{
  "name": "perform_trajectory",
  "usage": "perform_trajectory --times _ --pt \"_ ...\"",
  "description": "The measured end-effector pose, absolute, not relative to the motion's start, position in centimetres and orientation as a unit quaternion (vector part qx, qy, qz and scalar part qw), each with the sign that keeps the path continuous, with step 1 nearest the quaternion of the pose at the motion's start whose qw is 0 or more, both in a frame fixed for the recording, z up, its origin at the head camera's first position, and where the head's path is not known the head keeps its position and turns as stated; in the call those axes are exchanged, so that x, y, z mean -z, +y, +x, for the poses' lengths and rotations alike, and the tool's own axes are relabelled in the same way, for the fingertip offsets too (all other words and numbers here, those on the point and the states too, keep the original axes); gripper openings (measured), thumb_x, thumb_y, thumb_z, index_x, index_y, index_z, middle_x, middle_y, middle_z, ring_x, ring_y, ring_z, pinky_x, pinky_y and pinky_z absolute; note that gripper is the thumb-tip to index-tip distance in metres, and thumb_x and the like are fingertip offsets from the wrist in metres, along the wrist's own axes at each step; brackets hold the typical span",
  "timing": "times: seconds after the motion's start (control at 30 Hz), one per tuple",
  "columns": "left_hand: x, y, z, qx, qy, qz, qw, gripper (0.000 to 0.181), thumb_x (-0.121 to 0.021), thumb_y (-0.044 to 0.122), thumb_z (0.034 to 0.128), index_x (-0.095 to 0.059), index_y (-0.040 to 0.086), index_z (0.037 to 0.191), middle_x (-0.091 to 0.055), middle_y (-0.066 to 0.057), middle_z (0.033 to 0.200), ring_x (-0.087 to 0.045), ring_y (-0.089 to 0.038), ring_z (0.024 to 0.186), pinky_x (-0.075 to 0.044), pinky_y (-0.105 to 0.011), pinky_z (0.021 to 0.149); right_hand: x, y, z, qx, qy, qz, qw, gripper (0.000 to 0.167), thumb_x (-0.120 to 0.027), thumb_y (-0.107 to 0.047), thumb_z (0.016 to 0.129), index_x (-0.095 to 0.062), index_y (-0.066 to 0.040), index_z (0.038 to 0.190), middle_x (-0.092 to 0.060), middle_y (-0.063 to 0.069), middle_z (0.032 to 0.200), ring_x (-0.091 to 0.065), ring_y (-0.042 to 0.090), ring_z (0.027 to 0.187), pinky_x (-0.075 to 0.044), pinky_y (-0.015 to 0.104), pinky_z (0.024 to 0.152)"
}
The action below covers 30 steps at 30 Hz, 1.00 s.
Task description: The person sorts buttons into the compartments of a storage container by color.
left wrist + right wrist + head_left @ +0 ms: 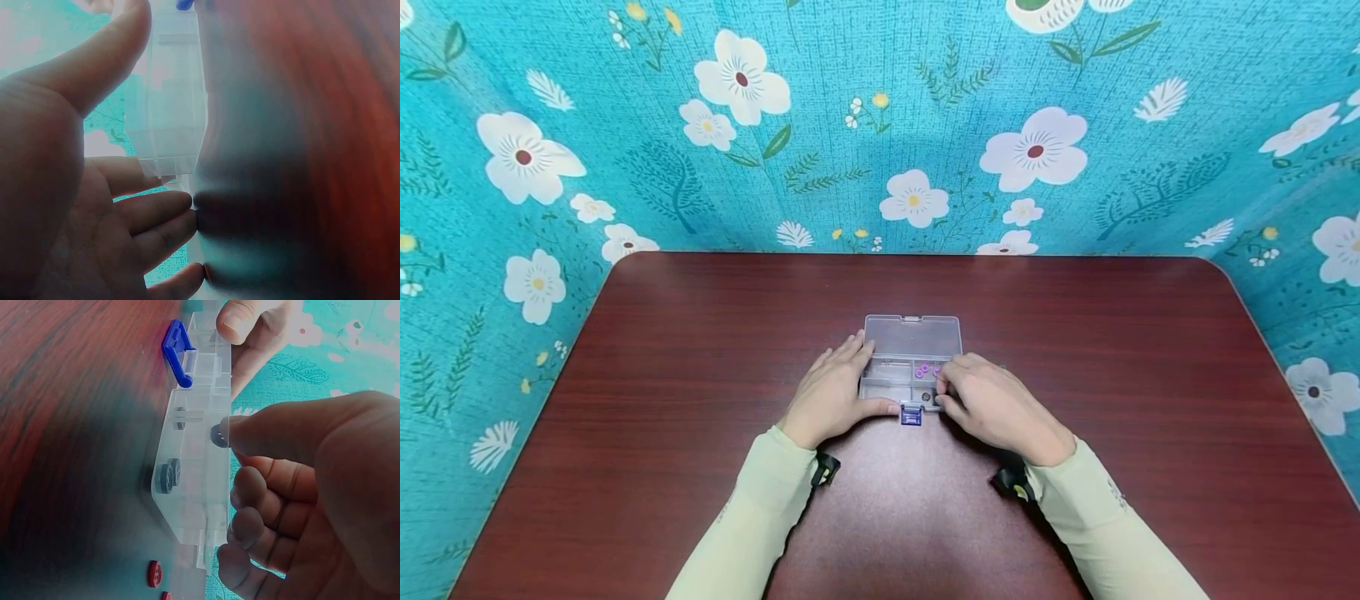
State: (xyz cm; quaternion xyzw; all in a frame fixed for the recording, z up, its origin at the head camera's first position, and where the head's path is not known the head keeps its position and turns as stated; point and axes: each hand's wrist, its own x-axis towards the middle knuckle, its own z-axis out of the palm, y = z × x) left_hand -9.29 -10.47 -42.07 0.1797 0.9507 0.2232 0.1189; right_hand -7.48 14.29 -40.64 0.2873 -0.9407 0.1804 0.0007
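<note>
A clear plastic compartment box (886, 392) sits on the table with its lid raised at the back and a blue latch (911, 415) hanging at the front. My left hand (831, 396) holds its left end, thumb along the front wall and fingers at the side. Over the front right compartment, my right hand (996, 404) pinches a dark button (219, 435) between thumb and index finger, at the box's rim. Loose dark buttons (166, 478) lie inside that compartment. Purple ring-like pieces (921, 371) lie in the back right compartment, partly covered by the right hand.
Red buttons (155, 574) lie on the table just right of the box, hidden by my right hand in the head view. The dark red table (715, 325) spreads around. A blue flowered cloth (850, 150) hangs behind it and at both sides.
</note>
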Motion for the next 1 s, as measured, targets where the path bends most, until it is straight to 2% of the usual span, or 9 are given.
perform_trajectory --times 1.0 --pt "42.04 -10.48 -9.21 -0.226 0.95 0.179 0.118 0.105 -0.075 0.066 0.0773 -0.04 0.002 0.153 -0.029 -0.016 0.162 -0.029 -0.03 0.149 -0.021 -0.048 0.122 40.88 14.42 -7.47 -0.178 -0.936 0.304 0.013 0.014 -0.069 -0.015 0.091 -0.059 -0.018 0.083 -0.052 -0.01 0.081 -0.051 0.012 0.079 -0.046 0.03 0.063"
